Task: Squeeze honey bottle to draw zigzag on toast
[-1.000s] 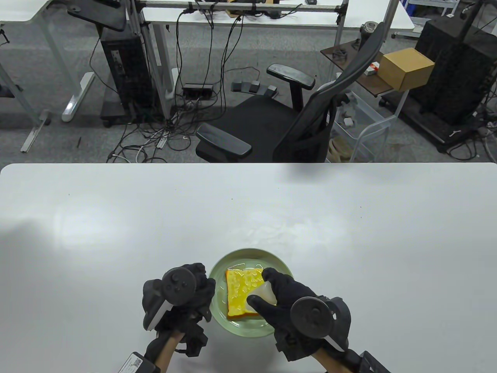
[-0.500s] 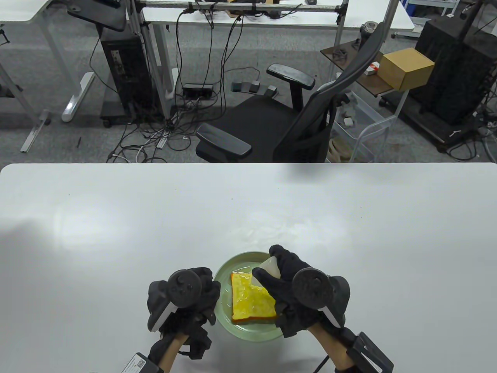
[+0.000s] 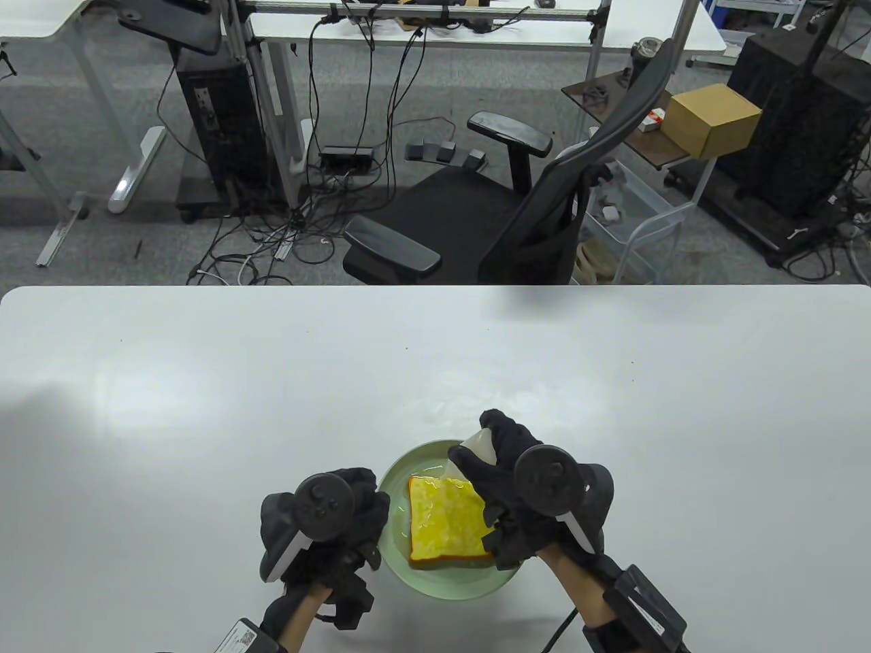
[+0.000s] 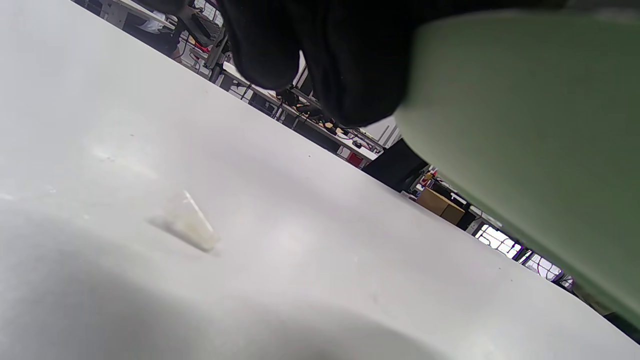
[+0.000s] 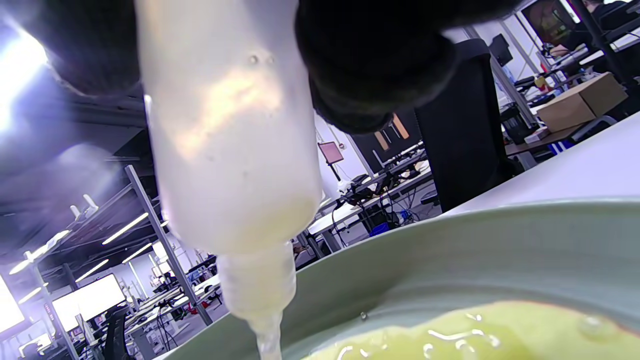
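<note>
Right hand (image 3: 524, 496) gripping honey bottle (image 3: 476, 450), nozzle-down over toast (image 3: 446, 520)

Honey bottle (image 5: 230, 130) gripped nozzle-down — over glazed toast (image 5: 480, 335) on green plate (image 5: 500, 250)

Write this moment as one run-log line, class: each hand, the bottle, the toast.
left hand: rests on plate rim | right hand: grips honey bottle, nozzle down | toast: on plate, glossy

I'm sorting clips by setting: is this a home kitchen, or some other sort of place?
Not a kitchen; it looks like an office or lab workspace. Behind the white table stand an office chair, desks with tangled cables and a computer tower. Only the green plate with toast is kitchen-like.
</note>
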A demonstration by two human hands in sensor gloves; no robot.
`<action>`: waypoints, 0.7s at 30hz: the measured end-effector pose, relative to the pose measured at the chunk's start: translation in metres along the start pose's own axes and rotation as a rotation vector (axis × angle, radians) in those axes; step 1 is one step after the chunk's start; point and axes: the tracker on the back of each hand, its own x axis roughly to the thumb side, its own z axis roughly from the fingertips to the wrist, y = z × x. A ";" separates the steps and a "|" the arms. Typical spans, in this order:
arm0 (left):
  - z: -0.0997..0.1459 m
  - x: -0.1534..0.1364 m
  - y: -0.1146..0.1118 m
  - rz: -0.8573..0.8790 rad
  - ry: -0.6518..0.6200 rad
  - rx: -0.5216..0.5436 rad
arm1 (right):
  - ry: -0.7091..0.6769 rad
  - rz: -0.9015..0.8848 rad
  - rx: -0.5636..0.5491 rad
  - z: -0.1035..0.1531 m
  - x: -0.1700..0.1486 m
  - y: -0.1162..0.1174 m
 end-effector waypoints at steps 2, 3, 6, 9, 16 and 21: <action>0.000 -0.001 0.000 0.000 0.005 0.004 | -0.022 0.005 0.006 0.004 0.002 -0.001; -0.001 -0.002 0.000 -0.001 0.009 0.006 | -0.034 0.006 0.008 0.007 0.004 -0.002; -0.001 -0.004 0.001 0.002 0.017 0.010 | -0.068 0.009 0.018 0.016 0.006 -0.004; -0.001 -0.006 0.002 0.009 0.024 0.022 | -0.089 -0.001 0.038 0.024 0.007 -0.007; -0.001 -0.010 0.006 0.019 0.035 0.029 | -0.113 -0.037 0.054 0.044 0.004 -0.016; -0.001 -0.009 0.005 0.020 0.032 0.028 | -0.109 -0.038 0.054 0.048 0.001 -0.019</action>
